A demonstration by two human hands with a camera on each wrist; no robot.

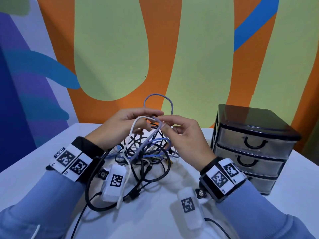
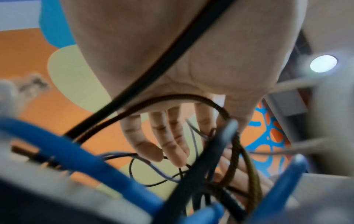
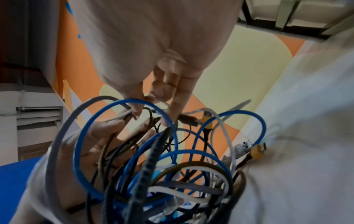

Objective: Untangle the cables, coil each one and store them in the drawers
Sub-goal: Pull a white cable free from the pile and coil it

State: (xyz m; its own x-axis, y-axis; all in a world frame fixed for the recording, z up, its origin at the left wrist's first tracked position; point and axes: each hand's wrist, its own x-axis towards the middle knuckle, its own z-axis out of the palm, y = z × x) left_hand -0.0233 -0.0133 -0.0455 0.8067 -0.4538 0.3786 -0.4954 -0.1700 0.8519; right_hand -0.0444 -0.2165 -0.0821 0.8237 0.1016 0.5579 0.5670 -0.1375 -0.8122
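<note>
A tangle of black, blue, white and braided cables lies mid-table and is partly lifted. My left hand holds its top strands, a white cable and a thin black one, between thumb and forefinger. Just to the right, my right hand pinches a lavender cable that loops up above both hands. In the left wrist view the fingers sit among blurred blue cable. The right wrist view has my right hand above blue cable loops.
A black three-drawer unit with its clear drawers closed stands at the right of the white table. White tagged blocks hang below my wrists near the cables. A painted wall runs close behind the table.
</note>
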